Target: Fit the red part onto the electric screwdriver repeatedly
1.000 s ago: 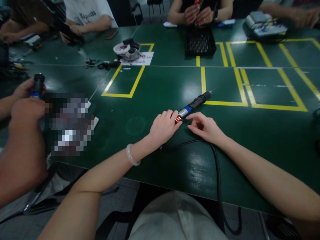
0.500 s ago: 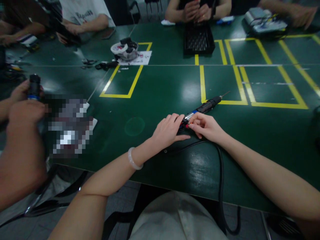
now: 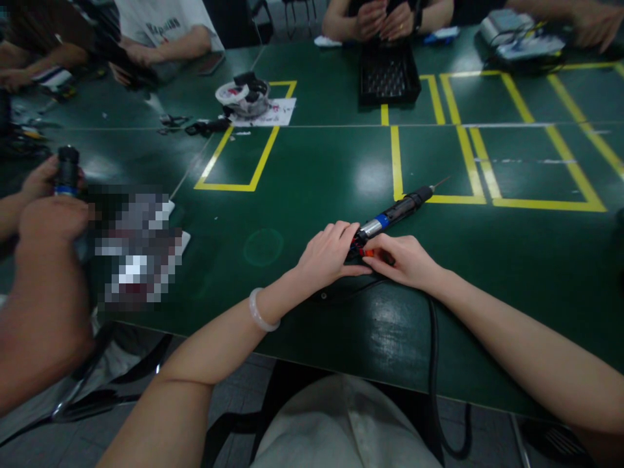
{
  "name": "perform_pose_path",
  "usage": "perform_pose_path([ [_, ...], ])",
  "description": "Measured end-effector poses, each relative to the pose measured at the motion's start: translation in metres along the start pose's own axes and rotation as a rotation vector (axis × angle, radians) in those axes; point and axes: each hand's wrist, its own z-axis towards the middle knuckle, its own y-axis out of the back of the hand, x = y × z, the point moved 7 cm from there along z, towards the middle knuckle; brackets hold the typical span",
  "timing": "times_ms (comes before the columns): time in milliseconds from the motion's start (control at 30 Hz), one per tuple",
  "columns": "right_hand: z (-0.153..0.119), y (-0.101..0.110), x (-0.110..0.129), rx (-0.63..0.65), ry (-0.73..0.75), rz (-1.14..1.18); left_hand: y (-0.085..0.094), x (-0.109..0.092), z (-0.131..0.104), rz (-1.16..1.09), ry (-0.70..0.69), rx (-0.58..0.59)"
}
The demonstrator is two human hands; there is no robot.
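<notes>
An electric screwdriver (image 3: 400,211) lies slantwise on the green table, its thin bit pointing to the far right. Its rear end is uncovered, with coloured wires and a bare metal motor section showing. My left hand (image 3: 326,257) is closed around that rear end, fingers over the top and thumb along the near side. My right hand (image 3: 407,259) pinches a small red-orange wire piece (image 3: 366,252) beside the uncovered end; its exact shape is partly hidden by the fingers. A thick black cable (image 3: 432,351) runs under my right wrist and hangs over the near table edge.
Yellow tape (image 3: 546,205) marks boxes on the table. Across it stand a black tray (image 3: 390,101), a tape roll (image 3: 233,94) on paper and a grey device (image 3: 507,29). At left, a co-worker's hand (image 3: 53,218) holds a dark cylindrical tool (image 3: 67,170). Several others sit opposite.
My right hand has shifted slightly down toward me, uncovering more of the silver motor section and the red-orange piece. My left hand stays in place on the screwdriver.
</notes>
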Motion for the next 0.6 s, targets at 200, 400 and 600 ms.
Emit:
perform_pose_path([
  [200,-0.001,-0.003,0.007,0.033,0.124,-0.117,-0.001,0.001,0.001,0.002,-0.001,0.007],
  [400,-0.002,-0.002,0.017,0.058,0.282,-0.254,-0.002,0.001,0.001,0.0,-0.003,0.017],
  [600,-0.003,0.007,0.02,0.002,0.309,-0.222,-0.002,-0.001,0.0,0.02,-0.009,0.017],
])
